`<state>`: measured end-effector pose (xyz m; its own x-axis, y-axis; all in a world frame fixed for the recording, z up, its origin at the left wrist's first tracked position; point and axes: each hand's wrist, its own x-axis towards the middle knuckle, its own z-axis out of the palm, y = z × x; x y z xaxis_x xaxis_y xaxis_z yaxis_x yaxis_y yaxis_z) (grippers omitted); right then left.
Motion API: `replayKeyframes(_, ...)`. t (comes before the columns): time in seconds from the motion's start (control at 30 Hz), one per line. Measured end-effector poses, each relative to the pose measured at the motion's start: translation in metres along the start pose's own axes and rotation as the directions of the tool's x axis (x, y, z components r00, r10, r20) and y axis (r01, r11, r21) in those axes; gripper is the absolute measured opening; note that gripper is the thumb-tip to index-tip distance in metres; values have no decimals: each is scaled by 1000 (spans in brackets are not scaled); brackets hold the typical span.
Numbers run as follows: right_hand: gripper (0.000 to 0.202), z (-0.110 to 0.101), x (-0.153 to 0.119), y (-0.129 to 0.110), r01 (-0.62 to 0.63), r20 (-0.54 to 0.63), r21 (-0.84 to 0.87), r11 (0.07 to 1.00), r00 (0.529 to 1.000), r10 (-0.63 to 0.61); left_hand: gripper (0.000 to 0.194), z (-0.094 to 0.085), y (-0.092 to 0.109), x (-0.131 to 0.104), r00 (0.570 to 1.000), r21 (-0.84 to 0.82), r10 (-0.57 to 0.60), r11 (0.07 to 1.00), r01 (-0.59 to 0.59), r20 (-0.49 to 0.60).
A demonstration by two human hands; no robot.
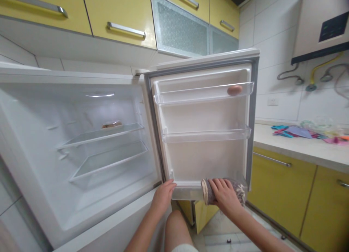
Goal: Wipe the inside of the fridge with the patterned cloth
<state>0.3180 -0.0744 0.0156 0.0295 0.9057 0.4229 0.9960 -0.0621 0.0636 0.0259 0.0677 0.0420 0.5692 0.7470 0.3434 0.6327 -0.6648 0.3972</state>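
Bare leg (pixel 178 230) up front; rolled cloth (pixel 209 196) under right hand (pixel 226 195)

Right fingers curled over the roll. Roll sits at right end of lower door bin (pixel 188 194), long axis roughly along it; inside or in front, can't tell. Left hand (pixel 163 194) farther off, at bin's left end, grip unclear. Roll: soft-looking, grey-brown, pale pattern, beige rim. Bin: clear plastic. Top bin (pixel 196 95): smooth brown oval (pixel 234 90).
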Motion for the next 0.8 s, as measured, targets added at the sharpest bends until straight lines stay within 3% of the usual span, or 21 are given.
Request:
replayKeyframes(0.1, 66, 15, 4, -27, 16, -161, 15, 1000, 987, -13, 38, 3, -1, 2, 1000, -43, 4, 999, -4, -9)
replayKeyframes(0.2, 56, 24, 16, -60, 46, -258, 2, 999, 965, -44, 37, 7, -3, 4, 1000, -84, 10, 996, -12, -27)
replayKeyframes(0.4, 42, 27, 60, -142, 96, -268, 35, 995, 960, -83, 56, 18, -16, 8, 986, -166, -15, 986, -13, -165)
replayKeyframes(0.5, 42, 30, 75, -171, 93, -274, 55, 994, 959, -75, 62, 17, -21, 8, 976, -207, -36, 978, -9, -213)
replayKeyframes(0.63, 47, 34, 75, -175, 128, -275, 65, 990, 956, -106, 58, 13, -16, 6, 979, -221, -24, 975, -22, -205)
replayKeyframes(0.8, 55, 30, 52, -136, 207, -304, 53, 977, 935, -181, 49, 11, -2, -3, 980, -132, 94, 984, -118, -174)
